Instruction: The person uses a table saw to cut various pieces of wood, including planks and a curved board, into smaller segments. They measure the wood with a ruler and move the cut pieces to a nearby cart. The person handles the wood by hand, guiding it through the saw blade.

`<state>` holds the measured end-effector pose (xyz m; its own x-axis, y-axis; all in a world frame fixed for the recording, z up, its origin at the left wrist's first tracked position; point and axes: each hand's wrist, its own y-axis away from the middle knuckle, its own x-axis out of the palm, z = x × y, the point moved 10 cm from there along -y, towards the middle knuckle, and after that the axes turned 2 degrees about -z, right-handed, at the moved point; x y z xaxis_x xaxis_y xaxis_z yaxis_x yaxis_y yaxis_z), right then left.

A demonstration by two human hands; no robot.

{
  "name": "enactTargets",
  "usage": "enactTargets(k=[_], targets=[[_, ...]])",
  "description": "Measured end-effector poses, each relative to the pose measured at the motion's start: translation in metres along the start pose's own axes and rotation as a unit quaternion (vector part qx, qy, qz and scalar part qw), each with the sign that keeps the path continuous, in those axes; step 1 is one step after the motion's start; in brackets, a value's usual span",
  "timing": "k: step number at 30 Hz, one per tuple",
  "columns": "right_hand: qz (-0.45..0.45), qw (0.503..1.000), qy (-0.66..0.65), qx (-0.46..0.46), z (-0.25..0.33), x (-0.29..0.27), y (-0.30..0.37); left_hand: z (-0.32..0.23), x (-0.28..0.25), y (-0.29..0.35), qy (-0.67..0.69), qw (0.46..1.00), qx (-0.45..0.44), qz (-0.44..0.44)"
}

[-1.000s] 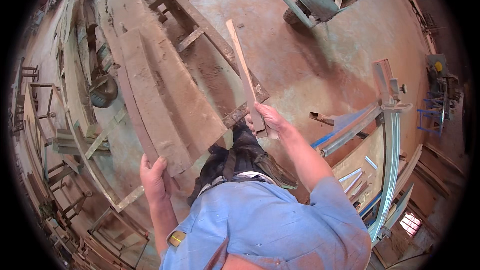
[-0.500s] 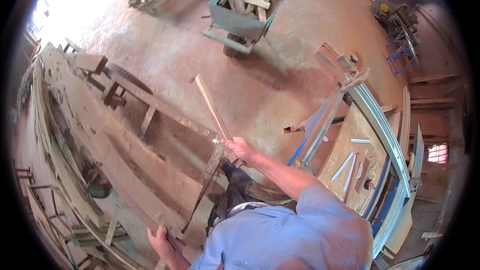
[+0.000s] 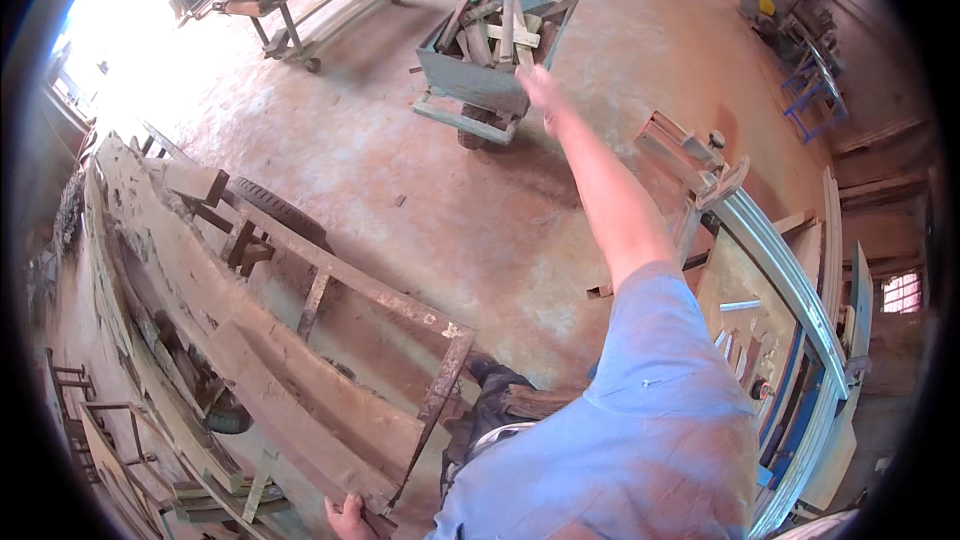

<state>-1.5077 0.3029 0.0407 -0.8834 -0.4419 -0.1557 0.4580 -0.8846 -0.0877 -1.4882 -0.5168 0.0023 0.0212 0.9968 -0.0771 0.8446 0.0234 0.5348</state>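
My right arm reaches far forward, and my right hand (image 3: pixel 540 95), blurred by motion, looks open in front of a green wheelbarrow (image 3: pixel 470 83). A narrow light wooden stick (image 3: pixel 507 30) stands out on top of the scrap wood in its tray, just beyond my fingertips and apparently apart from them. At the bottom, my left hand (image 3: pixel 350 518) is closed round the near end of a long, thick wooden plank (image 3: pixel 290 430), its thumb on top. The plank lies on a rusty metal frame (image 3: pixel 440 380) with a tyre beside it.
To the right stands a workbench with a curved metal rail (image 3: pixel 785 265) and small tools on its top. A wheeled rack (image 3: pixel 290 25) loaded with boards is at the far left. More rough slabs (image 3: pixel 140 360) lean along the left side. Machines (image 3: pixel 790 30) stand at the far right.
My right arm has swung forward from beside the metal frame toward the wheelbarrow. The stick has left my right hand and appears on the wheelbarrow's pile. My left hand stays at the plank's end.
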Motion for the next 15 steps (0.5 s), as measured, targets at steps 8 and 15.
enactTargets(k=[8,15], targets=[[0.285,0.932,-0.074,0.213,-0.075,0.17,0.274,0.001,-0.018,-0.009,-0.007,0.999,0.022,-0.046],[0.539,0.83,-0.067,0.126,0.04,0.233,0.558,-0.005,-0.011,-0.007,0.117,0.992,0.018,0.052]])
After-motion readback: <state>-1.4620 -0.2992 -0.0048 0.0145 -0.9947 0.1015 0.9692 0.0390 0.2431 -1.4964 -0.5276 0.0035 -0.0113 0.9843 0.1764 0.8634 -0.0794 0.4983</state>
